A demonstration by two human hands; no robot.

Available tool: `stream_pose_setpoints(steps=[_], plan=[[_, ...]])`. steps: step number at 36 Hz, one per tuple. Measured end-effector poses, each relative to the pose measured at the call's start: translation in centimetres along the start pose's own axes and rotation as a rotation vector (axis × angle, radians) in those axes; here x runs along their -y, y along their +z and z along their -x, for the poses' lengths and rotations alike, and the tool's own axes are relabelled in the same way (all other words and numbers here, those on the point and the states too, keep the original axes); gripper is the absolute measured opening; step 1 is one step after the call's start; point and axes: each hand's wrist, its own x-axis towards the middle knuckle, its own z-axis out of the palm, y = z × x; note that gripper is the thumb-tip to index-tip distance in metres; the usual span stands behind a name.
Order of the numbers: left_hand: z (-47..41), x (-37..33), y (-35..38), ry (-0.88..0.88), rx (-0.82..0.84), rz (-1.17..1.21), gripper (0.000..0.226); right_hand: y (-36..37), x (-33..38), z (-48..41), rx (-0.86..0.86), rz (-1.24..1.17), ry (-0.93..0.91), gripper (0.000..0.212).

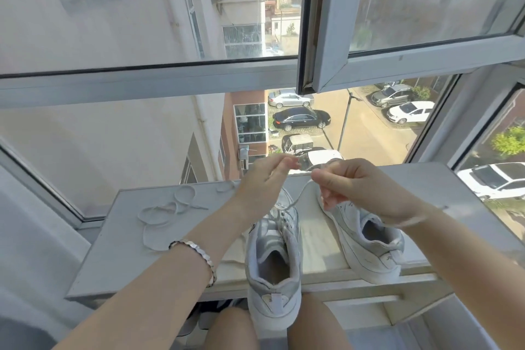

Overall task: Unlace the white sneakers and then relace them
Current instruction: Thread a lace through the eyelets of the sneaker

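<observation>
**Centre of frame: both hands on one lace above the near sneaker**

Looking down from the head camera onto a pale window ledge (113, 250). Two white sneakers stand on it with heels toward me. One sneaker (272, 264) sits at centre, its heel hanging over the near edge of the ledge. The other sneaker (369, 241) is to its right, angled, and the two are apart.

Left hand (267, 176) is raised above the centre sneaker's toe, thumb and forefinger closed together on what I take to be the lace's end; the end itself is too thin to make out. Right hand (349, 185) is just beside it, fingers curled, pinching the same lace (299, 195). From that pinch the strand curves down and left into the front eyelets of the centre sneaker.

A second lace (167, 210) lies loose in loops on the left part of the ledge, well apart from both sneakers. A cream cloth (315, 236) lies under the sneakers. There is a silver bracelet (196, 253) on the left wrist.

Upper half of frame: a window frame (142, 79) with its sash swung open at upper right; parked cars (301, 119) are far below through the glass.
</observation>
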Motion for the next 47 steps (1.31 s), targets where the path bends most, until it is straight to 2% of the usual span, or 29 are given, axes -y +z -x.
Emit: stream_pose_setpoints(steps=[3, 6, 9, 11, 14, 15, 16, 18, 22, 26, 28, 31, 34, 39, 41, 43, 47], plan=[[0.2, -1.5, 0.3, 0.082, 0.256, 0.116, 0.036, 0.1, 0.0, -0.2, -0.026, 0.135, -0.007, 0.036], [-0.2, -1.0, 0.0, 0.017, 0.254, 0.133, 0.034, -0.2, 0.0, -0.4, -0.027, 0.197, 0.023, 0.036], [-0.8, -0.3, -0.7, -0.071, 0.225, 0.003, 0.03, -0.9, -0.1, -0.1, 0.026, 0.232, 0.088, 0.032], [-1.2, 0.5, -1.4, -0.113, 0.156, -0.158, 0.029, -1.3, -0.3, 0.3, 0.064, 0.253, 0.134, 0.031], [-2.1, 2.5, -2.4, -0.107, -0.069, -0.783, 0.03, -1.5, -1.2, 0.9, 0.058, 0.333, 0.197, 0.03], [-2.3, 2.8, -2.6, -0.108, -0.124, -0.92, 0.03, -1.5, -1.4, 1.0, 0.053, 0.376, 0.207, 0.03], [-2.4, 2.9, -2.6, -0.123, -0.16, -0.954, 0.032, -1.6, -1.6, 1.1, 0.052, 0.421, 0.211, 0.031], [-2.6, 2.6, -2.3, -0.168, -0.183, -0.823, 0.033, -1.6, -1.8, 1.3, 0.066, 0.492, 0.207, 0.031], [-3.3, 1.4, -0.8, -0.199, -0.253, -0.387, 0.032, -1.2, -2.1, 1.0, 0.038, 0.524, 0.173, 0.033], [-3.8, -0.3, 0.1, -0.17, -0.147, 0.043, 0.024, -0.7, -2.4, 0.5, -0.117, 0.359, 0.18, 0.015], [-3.7, -0.7, 0.4, -0.109, -0.097, 0.158, 0.015, -0.2, -2.9, 0.3, -0.161, 0.26, 0.192, 0.012], [-3.2, -0.2, 0.5, -0.089, 0.027, 0.149, 0.01, 0.7, -3.4, 0.2, -0.214, 0.065, 0.243, 0.008], [-2.1, 1.2, 0.2, -0.16, 0.106, -0.002, 0.013, 1.5, -4.1, 0.0, -0.217, -0.096, 0.311, 0.008], [1.9, 2.2, 0.8, -0.304, 0.029, -0.316, 0.01, 2.9, -5.0, -1.1, -0.302, -0.389, 0.337, 0.009], [3.4, 2.2, 1.7, -0.313, 0.012, -0.438, 0.021, 3.4, -5.5, -1.9, -0.364, -0.491, 0.361, 0.011], [4.1, 2.3, 2.5, -0.303, -0.024, -0.53, 0.032, 3.9, -6.1, -2.6, -0.399, -0.508, 0.373, 0.016], [4.7, 2.3, 3.3, -0.381, -0.011, -0.536, 0.047, 4.8, -7.1, -3.6, -0.422, -0.296, 0.369, 0.012]])
